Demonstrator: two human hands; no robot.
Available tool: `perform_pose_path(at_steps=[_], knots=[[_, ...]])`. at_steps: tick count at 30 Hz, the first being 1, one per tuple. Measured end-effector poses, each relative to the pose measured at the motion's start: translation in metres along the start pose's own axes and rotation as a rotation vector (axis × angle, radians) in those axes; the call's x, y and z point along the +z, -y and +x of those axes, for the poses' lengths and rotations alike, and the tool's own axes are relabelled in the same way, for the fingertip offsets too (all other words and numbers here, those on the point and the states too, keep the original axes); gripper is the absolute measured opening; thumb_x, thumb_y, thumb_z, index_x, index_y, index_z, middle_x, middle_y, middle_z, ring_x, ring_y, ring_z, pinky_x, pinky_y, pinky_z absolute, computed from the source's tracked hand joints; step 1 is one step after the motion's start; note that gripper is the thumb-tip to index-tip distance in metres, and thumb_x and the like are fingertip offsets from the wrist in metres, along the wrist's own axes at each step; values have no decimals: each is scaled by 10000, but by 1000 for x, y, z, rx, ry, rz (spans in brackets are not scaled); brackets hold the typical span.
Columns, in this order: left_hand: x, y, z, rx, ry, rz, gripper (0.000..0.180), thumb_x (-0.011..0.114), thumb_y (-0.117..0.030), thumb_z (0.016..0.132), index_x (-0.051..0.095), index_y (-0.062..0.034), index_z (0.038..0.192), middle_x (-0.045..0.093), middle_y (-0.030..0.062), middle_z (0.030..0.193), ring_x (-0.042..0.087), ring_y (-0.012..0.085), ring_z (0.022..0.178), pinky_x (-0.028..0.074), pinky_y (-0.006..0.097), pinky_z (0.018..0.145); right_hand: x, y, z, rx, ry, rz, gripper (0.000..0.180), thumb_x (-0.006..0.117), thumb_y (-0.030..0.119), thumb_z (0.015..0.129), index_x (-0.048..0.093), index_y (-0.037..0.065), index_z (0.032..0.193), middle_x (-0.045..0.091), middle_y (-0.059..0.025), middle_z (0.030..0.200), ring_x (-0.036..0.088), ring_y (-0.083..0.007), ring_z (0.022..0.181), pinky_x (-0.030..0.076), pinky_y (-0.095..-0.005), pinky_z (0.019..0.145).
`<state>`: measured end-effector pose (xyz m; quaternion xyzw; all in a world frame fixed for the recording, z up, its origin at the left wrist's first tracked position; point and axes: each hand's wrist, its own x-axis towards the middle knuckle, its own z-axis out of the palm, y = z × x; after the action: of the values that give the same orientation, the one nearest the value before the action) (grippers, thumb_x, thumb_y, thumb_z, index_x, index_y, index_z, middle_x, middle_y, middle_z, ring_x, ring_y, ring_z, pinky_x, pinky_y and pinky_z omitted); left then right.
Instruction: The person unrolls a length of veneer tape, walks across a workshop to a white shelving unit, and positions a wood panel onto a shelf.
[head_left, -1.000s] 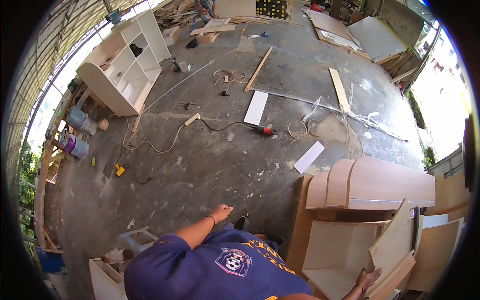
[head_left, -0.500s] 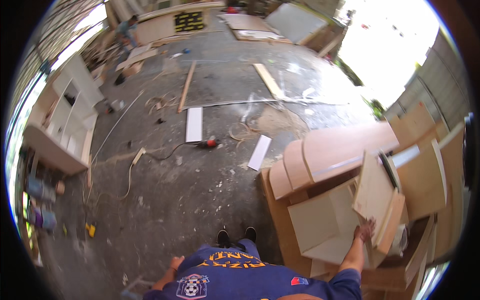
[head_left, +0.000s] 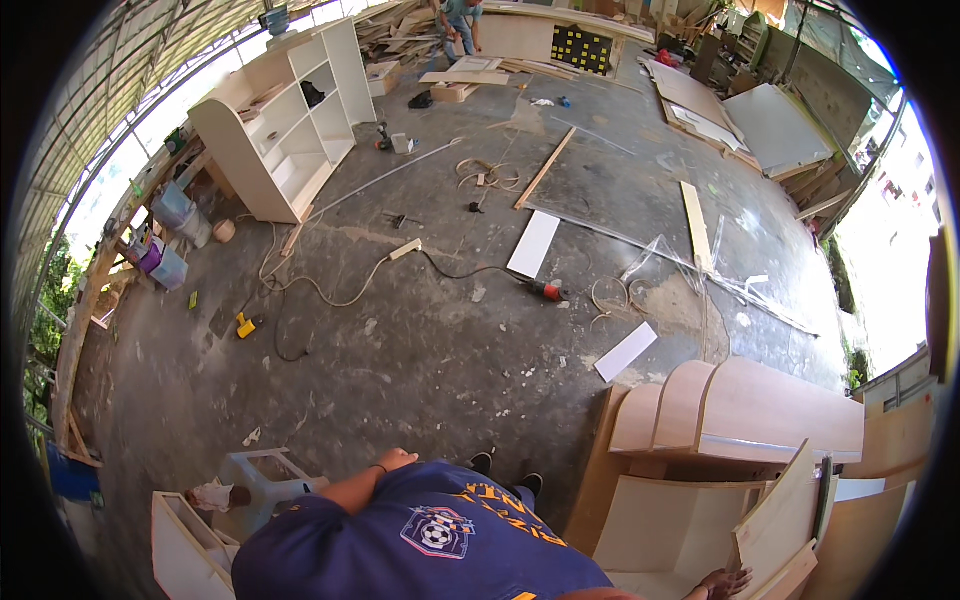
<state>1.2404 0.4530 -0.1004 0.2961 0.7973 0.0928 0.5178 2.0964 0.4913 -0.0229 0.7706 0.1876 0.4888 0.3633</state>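
Head view: the camera has swung back left since half a second ago, so the white shelf unit is big at upper left again and the stacked cabinet parts sit at lower right. The right hand stays low at the frame's edge, fingers touching the bottom of a leaning panel; whether it truly grips is hard to tell. The left hand hangs by the hip, loosely curled, empty. The shelf unit's compartments look mostly bare, one dark item inside. Buckets stand by the left wall.
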Motion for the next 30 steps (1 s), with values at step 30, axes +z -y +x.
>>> perform_pose_path(at_steps=[30], knots=[[4,0,19,33,8,-12,514,529,-471,782,645,5,939,628,202,975,597,308,941,454,362,802,-81,-47,52,-19,633,871,802,555,544,680,322,176,1354,443,-120,1264,426,-299,1168,381,-519,875]])
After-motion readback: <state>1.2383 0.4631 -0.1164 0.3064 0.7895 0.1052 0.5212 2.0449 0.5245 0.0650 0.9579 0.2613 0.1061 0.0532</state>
